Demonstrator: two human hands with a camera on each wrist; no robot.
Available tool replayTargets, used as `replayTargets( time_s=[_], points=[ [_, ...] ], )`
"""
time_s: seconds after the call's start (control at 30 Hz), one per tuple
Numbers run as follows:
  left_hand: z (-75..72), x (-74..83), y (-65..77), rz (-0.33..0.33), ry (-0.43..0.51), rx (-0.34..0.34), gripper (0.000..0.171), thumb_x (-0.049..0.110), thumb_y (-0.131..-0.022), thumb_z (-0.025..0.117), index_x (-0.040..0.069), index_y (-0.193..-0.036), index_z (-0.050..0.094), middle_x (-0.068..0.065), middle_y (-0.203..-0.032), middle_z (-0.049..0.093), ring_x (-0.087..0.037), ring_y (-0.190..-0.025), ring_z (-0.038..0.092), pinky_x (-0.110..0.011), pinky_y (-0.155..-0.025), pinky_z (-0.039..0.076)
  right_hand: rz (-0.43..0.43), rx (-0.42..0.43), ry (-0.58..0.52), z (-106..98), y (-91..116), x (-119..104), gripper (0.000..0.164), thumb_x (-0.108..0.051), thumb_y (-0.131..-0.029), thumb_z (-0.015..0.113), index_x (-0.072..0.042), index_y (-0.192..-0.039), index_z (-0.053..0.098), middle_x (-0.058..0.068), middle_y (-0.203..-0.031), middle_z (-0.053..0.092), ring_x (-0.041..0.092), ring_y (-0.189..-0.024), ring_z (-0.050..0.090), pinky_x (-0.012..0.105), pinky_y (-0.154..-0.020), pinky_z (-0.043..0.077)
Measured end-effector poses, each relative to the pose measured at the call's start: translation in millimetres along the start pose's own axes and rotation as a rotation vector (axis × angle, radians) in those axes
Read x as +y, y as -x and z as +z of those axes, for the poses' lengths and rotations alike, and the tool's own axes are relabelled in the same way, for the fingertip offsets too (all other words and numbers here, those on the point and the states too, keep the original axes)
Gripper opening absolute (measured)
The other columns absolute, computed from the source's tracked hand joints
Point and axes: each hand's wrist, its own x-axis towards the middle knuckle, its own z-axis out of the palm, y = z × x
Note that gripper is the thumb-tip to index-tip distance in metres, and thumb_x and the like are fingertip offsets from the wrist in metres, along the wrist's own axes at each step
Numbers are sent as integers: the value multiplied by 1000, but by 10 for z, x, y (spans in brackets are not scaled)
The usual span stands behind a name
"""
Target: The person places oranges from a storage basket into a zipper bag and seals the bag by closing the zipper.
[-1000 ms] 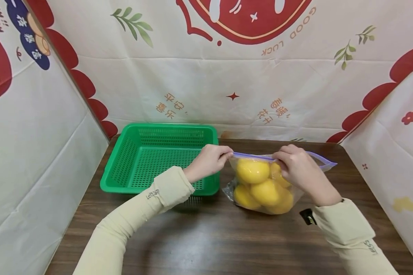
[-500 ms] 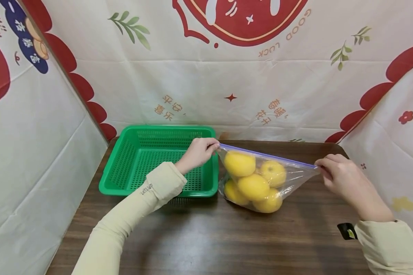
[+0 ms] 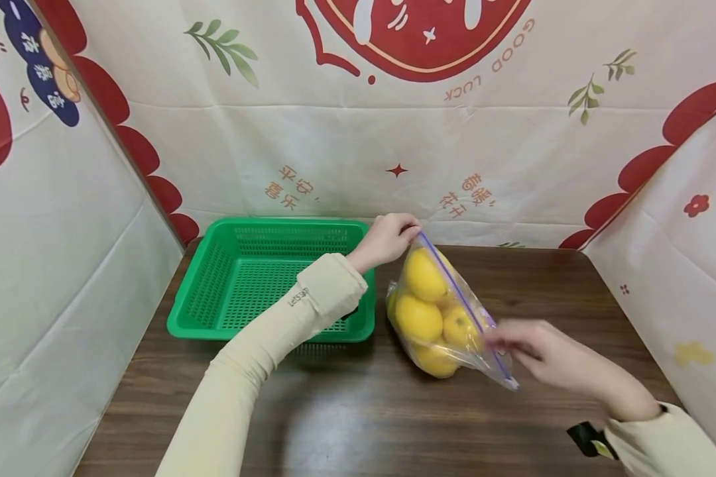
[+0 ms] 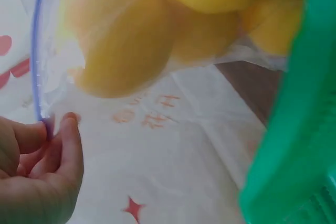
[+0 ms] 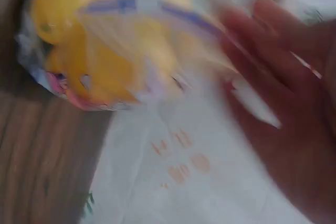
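Note:
A clear zip-top bag (image 3: pixel 477 358) with a purple zip strip stands tilted on the table, holding several yellow round fruits (image 3: pixel 419 318). My left hand (image 3: pixel 388 238) pinches the upper end of the strip between thumb and fingertips; the left wrist view shows this hand (image 4: pixel 47 166) at the bag's corner. My right hand (image 3: pixel 555 354), blurred, is at the strip near its lower end. In the right wrist view the right hand (image 5: pixel 278 98) has extended fingers at the strip and the thumb apart from them. The bag's lower corner hangs free.
A green plastic basket (image 3: pixel 181 318) with slotted walls stands left of the bag, partly behind my left forearm. The dark wood table (image 3: pixel 346 424) is enclosed by printed white cloth (image 3: pixel 346 146) at the back and sides.
My left hand has lifted its end of the strip up and right, tilting the bag. My right hand went out to the far corner, then left it and came back inward along the strip.

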Motion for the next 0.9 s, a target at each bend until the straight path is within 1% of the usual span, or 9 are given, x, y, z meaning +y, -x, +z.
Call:
replayTargets(
  time_s=[0.13, 0.17, 0.27, 0.37, 0.5, 0.57, 0.63, 0.77, 0.9],
  points=[
    [12, 75, -37, -14, 39, -28, 22, 19, -96, 44, 9, -100, 64, -2, -78, 58, -12, -62, 47, -19, -58, 38, -197, 194, 442, 60, -252, 148, 40, -17, -100, 27, -4, -109, 64, 14, -110, 59, 26, -92, 56, 33, -79, 43],
    [15, 75, -39, -26, 56, -31, 22, 19, -95, 45, 9, -99, 64, -3, -78, 59, -12, -62, 47, -19, -57, 38, -257, 202, 525, 63, -310, 195, 47, -21, -101, 21, -4, -110, 64, 15, -114, 58, 27, -95, 55, 36, -78, 42],
    [26, 48, -36, -56, 100, -33, 22, 20, -95, 45, 10, -101, 65, -4, -81, 61, -13, -64, 49, -19, -57, 40, -437, 161, 687, 69, -469, 326, 47, -8, -101, 20, -4, -104, 67, 16, -118, 58, 28, -101, 56, 38, -77, 45],
    [22, 34, -20, -60, 116, -33, 24, 22, -95, 46, 10, -106, 64, -4, -91, 64, -14, -74, 55, -19, -63, 44, -547, 124, 740, 65, -593, 423, 51, -4, -100, 19, -3, -94, 69, 13, -111, 63, 26, -100, 58, 36, -78, 45],
    [-20, 133, 79, -24, 53, -18, 40, 31, -95, 46, 8, -127, 50, -6, -123, 54, -16, -107, 53, -23, -87, 43, -492, 116, 715, 43, -690, 457, 53, -7, -100, 17, -3, -86, 68, 8, -98, 67, 24, -95, 60, 37, -80, 43],
    [-48, 257, 194, 25, -17, -49, 49, 38, -94, 45, 6, -131, 44, -8, -127, 48, -17, -112, 48, -24, -92, 41, -441, 126, 703, 35, -720, 446, 49, -7, -99, 19, -4, -83, 66, 4, -88, 67, 21, -88, 60, 36, -77, 42],
    [-72, 396, 347, 78, -96, -120, 52, 45, -93, 43, 5, -126, 46, -7, -119, 50, -16, -106, 50, -24, -88, 42, -407, 145, 704, 32, -741, 432, 42, -6, -94, 22, -5, -80, 62, 3, -77, 63, 20, -77, 58, 36, -71, 42],
    [-71, 559, 651, 120, -213, -369, 46, 50, -90, 44, 7, -97, 58, 0, -85, 56, -11, -73, 55, -20, -61, 45, -333, 196, 658, 20, -727, 373, 38, -7, -92, 22, -6, -74, 56, 1, -65, 54, 19, -64, 51, 35, -64, 39],
    [-76, 518, 785, 165, -379, -429, 19, 25, -90, 54, 8, -91, 63, 0, -80, 59, -9, -69, 55, -16, -57, 45, -260, 214, 611, -2, -696, 262, 45, -17, -99, 23, -6, -75, 60, 1, -67, 56, 20, -65, 50, 35, -61, 40]
  ],
)
